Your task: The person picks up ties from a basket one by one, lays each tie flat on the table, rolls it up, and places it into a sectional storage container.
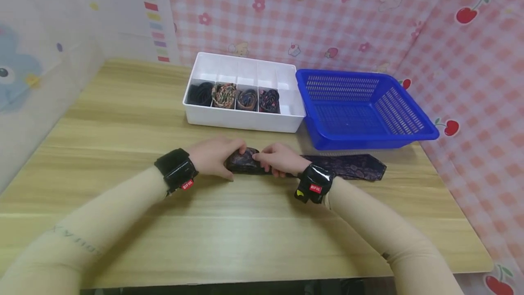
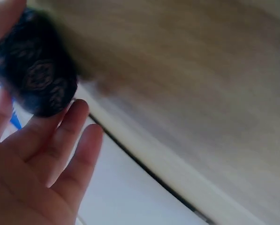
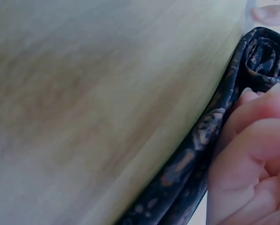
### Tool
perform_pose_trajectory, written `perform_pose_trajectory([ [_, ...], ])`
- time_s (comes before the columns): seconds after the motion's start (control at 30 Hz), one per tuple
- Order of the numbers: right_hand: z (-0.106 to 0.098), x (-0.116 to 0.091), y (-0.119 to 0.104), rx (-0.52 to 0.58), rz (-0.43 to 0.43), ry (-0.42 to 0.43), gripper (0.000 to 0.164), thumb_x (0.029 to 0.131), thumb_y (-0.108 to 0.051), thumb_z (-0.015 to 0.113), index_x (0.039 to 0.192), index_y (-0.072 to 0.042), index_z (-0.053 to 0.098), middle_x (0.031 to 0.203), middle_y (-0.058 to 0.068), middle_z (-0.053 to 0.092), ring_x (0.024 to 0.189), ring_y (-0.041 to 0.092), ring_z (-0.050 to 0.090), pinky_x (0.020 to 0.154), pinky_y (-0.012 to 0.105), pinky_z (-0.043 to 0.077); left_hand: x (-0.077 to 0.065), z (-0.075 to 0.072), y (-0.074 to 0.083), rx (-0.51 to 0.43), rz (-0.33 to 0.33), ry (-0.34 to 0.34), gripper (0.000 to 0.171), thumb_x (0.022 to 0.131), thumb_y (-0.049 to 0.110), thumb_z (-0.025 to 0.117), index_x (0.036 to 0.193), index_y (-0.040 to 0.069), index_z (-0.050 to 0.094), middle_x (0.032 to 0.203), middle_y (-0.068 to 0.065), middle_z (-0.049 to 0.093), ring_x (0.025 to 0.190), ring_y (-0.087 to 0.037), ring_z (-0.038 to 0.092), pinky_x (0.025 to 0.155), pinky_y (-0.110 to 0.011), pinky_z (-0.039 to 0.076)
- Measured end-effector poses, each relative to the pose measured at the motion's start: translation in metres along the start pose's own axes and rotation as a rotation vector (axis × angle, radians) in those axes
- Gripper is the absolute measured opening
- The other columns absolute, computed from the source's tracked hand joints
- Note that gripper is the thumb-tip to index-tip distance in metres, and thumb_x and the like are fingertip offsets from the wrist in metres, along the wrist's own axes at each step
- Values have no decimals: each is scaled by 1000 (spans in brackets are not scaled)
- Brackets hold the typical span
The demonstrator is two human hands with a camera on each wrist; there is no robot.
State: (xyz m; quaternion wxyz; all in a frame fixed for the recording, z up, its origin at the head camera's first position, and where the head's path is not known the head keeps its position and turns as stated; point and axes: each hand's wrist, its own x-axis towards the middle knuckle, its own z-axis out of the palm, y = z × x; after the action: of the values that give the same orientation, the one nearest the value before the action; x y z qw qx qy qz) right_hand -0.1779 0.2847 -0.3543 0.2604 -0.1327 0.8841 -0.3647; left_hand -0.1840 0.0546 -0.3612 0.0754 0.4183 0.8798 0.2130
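Observation:
A dark, flower-patterned necktie (image 1: 356, 166) lies along the table, its pointed wide end at the right and its left part wound into a roll (image 1: 242, 163). My left hand (image 1: 213, 155) holds the roll from the left, thumb on the near side and fingers on the far side. In the left wrist view the roll (image 2: 41, 70) sits between thumb and fingers. My right hand (image 1: 286, 158), fingers bent, pinches the necktie at the roll's right side. The spiral of the coil (image 3: 266, 58) shows in the right wrist view, just beyond those fingertips.
Behind the hands stands a white divided box (image 1: 245, 119), with several rolled ties in its front compartments and its front right one empty. A blue plastic basket (image 1: 368, 142) stands right of it, behind the tie's wide end. The wooden table (image 1: 229, 240) extends toward me.

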Motion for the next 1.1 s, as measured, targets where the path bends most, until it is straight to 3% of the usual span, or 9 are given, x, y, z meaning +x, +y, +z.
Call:
perform_pose_trajectory([
  [0.17, 1, 2, -3, 0, -23, 26, 31, 93, -30, 61, 72, -9, 55, 60, 0, 54, 41, 9, 43, 36, 23, 36, 1, 3, 1, 63, -33, 10, 55, 66, 21, 86, 106, 17, 48, 99, -7, 63, 91, -23, 60, 80, -41, 50],
  [0.33, 8, 7, -7, -4, -106, 82, 18, 89, -22, 66, 80, -9, 58, 60, -1, 50, 41, 9, 42, 36, 23, 35, -4, 2, 2, 89, -40, 41, 55, 67, 19, 85, 107, 19, 49, 96, -7, 63, 87, -24, 61, 73, -41, 50],
  [0.5, 18, 13, -13, -18, -144, 90, 15, 92, -21, 64, 84, -8, 62, 62, 1, 54, 42, 12, 50, 35, 24, 38, -14, -3, 0, 2, -30, 65, 52, 68, 9, 80, 109, 15, 48, 98, -8, 63, 87, -23, 61, 74, -40, 50],
  [0.6, 22, 16, -17, 69, -120, 71, 23, 97, -25, 56, 87, -5, 62, 71, 5, 61, 44, 15, 57, 35, 25, 40, -19, -11, -1, -75, -3, 93, 52, 69, 1, 76, 113, 10, 49, 105, -11, 61, 93, -26, 60, 80, -42, 51],
  [0.7, 19, 13, -21, 194, -60, 39, 40, 100, -37, 47, 95, 0, 60, 82, 10, 65, 46, 17, 59, 34, 26, 40, -15, -21, 3, -113, 42, 131, 55, 71, 0, 74, 120, 6, 51, 115, -13, 56, 96, -25, 58, 81, -39, 51],
  [0.83, 11, 6, -19, 253, 22, 16, 57, 97, -54, 44, 105, 1, 58, 81, 14, 67, 42, 16, 56, 33, 24, 38, -6, -29, 12, -236, 84, 145, 59, 74, 3, 72, 129, 3, 49, 124, -16, 49, 94, -22, 60, 81, -33, 52],
  [0.97, 5, -1, -10, 188, 56, 24, 57, 93, -56, 48, 97, -1, 61, 71, 12, 65, 40, 15, 54, 34, 25, 38, 1, -25, 17, -393, 117, 120, 47, 78, 0, 65, 124, 2, 52, 122, -14, 52, 97, -23, 62, 86, -34, 52],
  [1.03, 2, -3, -4, 140, 56, 34, 55, 93, -54, 52, 85, -1, 61, 67, 10, 63, 40, 14, 53, 35, 25, 39, 3, -21, 17, -375, 122, 125, 34, 81, 2, 64, 114, 4, 58, 113, -10, 58, 96, -21, 61, 85, -34, 51],
  [1.1, -1, -4, 2, 103, 44, 51, 49, 93, -49, 56, 76, -3, 58, 63, 7, 60, 40, 14, 52, 35, 25, 40, 4, -16, 15, -287, 118, 138, 20, 83, 6, 65, 102, 8, 63, 104, -5, 60, 93, -20, 60, 83, -35, 51],
])
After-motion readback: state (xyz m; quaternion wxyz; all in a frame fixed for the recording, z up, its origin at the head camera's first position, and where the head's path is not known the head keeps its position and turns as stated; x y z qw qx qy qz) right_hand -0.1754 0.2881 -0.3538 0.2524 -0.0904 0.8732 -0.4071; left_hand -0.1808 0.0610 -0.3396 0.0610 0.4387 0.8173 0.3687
